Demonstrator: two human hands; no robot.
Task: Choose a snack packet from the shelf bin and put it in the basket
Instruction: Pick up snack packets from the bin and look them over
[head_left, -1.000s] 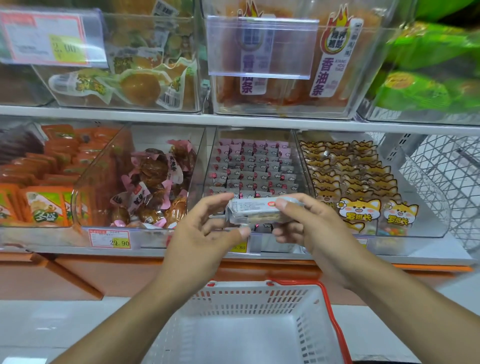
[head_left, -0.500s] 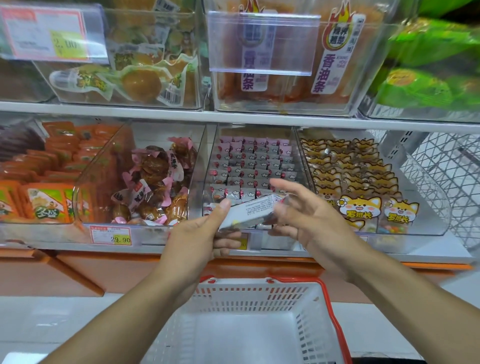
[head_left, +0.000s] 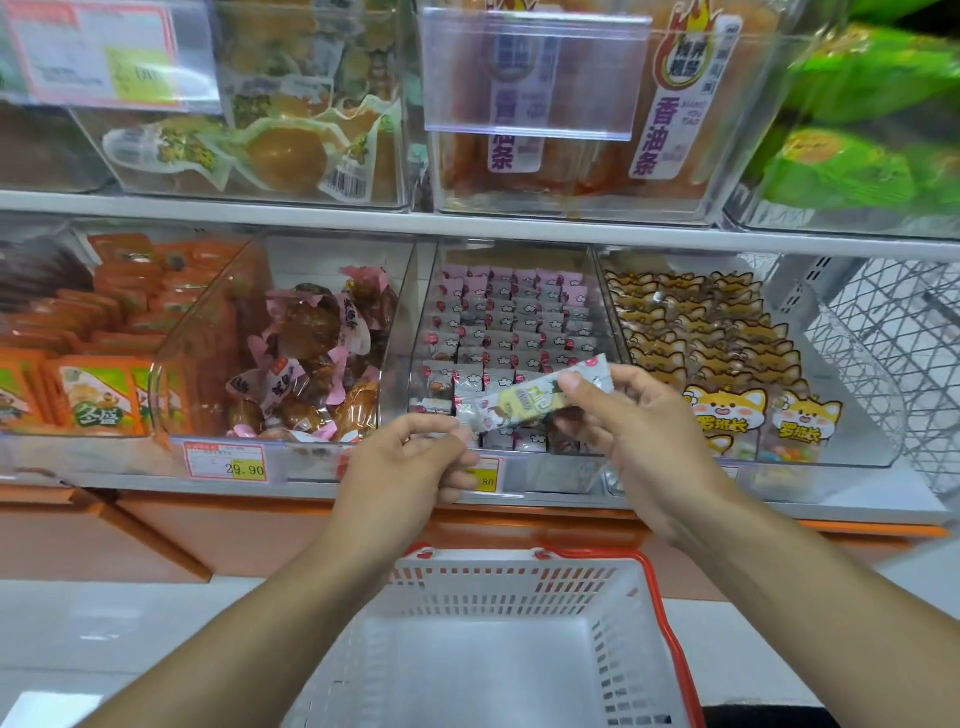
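- The shelf (head_left: 467, 223) and its clear bins fill your view much as they did a second ago; only the camera has tipped a little, so the basket (head_left: 660, 613) now shows more of its white floor below your arms.
- The basket holds nothing that you can see, so the drop-in step is not yet done.
- The shelf bin (head_left: 421, 322) that carries the rows of small pink-and-white packets sits right behind your hands, with the shiba-print packets (head_left: 727, 410) in the bin to its right.
- Your right hand (head_left: 649, 431) has turned the snack packet (head_left: 540, 397) over: a second ago you saw its pale edge held level, now its yellow printed face looks at you and the packet slants up to the right.
- Your right grip is closed on it, thumb on the front near the upper end, fingers curled behind.
- Your left hand (head_left: 410, 467) has slid from cupping the packet to a light pinch on its lower left tip.
- By my reading you are checking the label; the choice looks made, and what remains is to lower the packet into the basket, which sits directly beneath.
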